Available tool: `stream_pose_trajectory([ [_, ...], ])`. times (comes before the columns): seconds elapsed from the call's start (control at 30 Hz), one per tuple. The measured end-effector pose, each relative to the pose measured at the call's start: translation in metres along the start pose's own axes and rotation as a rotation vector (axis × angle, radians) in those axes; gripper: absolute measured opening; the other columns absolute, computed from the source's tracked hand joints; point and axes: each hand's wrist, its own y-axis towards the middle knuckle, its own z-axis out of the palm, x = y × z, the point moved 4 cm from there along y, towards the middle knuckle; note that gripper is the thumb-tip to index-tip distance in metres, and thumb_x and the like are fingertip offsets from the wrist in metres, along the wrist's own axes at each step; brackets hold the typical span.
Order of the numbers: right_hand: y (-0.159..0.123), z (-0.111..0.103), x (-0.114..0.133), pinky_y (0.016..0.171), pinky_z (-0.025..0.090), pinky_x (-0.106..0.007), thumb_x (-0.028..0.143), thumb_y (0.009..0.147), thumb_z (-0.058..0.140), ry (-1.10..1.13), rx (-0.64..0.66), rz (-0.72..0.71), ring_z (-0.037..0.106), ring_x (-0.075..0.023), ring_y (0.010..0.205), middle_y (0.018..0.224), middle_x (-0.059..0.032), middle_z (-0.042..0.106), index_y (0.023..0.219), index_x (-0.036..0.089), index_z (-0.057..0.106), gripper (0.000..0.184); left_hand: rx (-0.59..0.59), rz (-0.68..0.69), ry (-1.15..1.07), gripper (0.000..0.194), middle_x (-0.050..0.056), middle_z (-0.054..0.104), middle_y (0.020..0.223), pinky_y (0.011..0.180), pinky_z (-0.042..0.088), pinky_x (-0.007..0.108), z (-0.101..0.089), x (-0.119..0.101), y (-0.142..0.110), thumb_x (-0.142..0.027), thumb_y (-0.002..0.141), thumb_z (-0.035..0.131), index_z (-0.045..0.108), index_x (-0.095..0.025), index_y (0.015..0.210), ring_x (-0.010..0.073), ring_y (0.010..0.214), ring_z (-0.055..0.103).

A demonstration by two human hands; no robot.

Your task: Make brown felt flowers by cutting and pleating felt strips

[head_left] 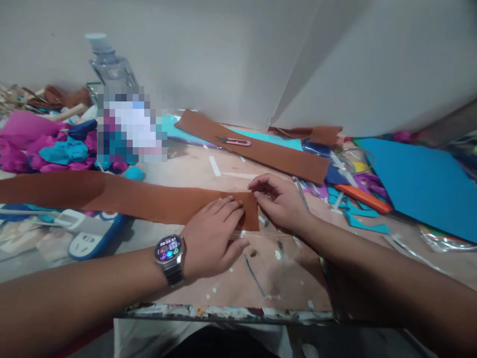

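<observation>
A long brown strip of soft sheet material (pixel 149 199) runs across the table from the left edge to the middle. My left hand (pixel 212 233), with a watch on its wrist, lies flat over the strip near its right end, fingers stretched out. At the far corner of that end, my right hand (pixel 278 201) has its thumb and fingertips brought together on the edge. Whether anything small is between those fingertips I cannot make out. Behind the hands lies a second brown piece (pixel 276 154), carrying pink-handled thread snips (pixel 238 142).
Magenta and blue crumpled material (pixel 67 149) is heaped at left, near a clear bottle (pixel 112 64). A power strip (pixel 89 236) lies in front of it. On the right are an orange cutter (pixel 365 199), blue scraps (pixel 361 221) and a blue sheet (pixel 425 184).
</observation>
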Motion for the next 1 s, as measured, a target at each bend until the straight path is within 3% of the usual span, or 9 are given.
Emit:
stream_pose_trajectory([
  [0.2,0.000,0.001,0.010,0.075,0.061,-0.032,0.022,0.093,0.072,-0.047,0.051,-0.043,0.070,-0.0180,0.082,0.097,-0.0039,0.073,0.104,0.023,0.068,0.012,-0.008,0.010,0.023,0.059,0.021,0.059,0.153,0.124,0.039,0.058,-0.001,0.000,0.002,-0.051,0.102,0.052,0.060,-0.008,0.141,0.0400,0.145,0.051],
  [0.47,-0.004,-0.001,0.014,0.078,0.062,-0.029,0.016,0.099,0.058,-0.054,0.032,-0.066,0.073,-0.0162,0.085,0.101,-0.0040,0.074,0.111,0.022,0.067,0.016,0.045,-0.006,0.052,0.057,0.015,0.052,0.163,0.119,0.040,0.058,-0.005,0.003,0.008,-0.059,0.104,0.045,0.064,-0.014,0.134,0.0399,0.150,0.045],
  [0.7,0.001,-0.004,0.012,0.078,0.062,-0.031,0.016,0.095,0.064,-0.125,-0.019,-0.073,0.072,-0.0177,0.084,0.095,-0.0041,0.076,0.103,0.022,0.068,0.011,0.018,0.003,0.054,0.069,0.015,0.050,0.164,0.117,0.037,0.061,-0.001,0.006,0.009,-0.064,0.103,0.044,0.056,-0.017,0.152,0.0411,0.150,0.042],
  [1.0,0.000,-0.003,0.015,0.078,0.061,-0.031,0.017,0.095,0.064,-0.137,0.014,-0.095,0.072,-0.0183,0.085,0.095,-0.0036,0.075,0.101,0.023,0.069,0.009,0.044,-0.006,0.046,0.076,0.014,0.044,0.169,0.119,0.033,0.062,0.002,0.007,0.009,-0.068,0.103,0.041,0.048,-0.018,0.159,0.0417,0.156,0.036],
])
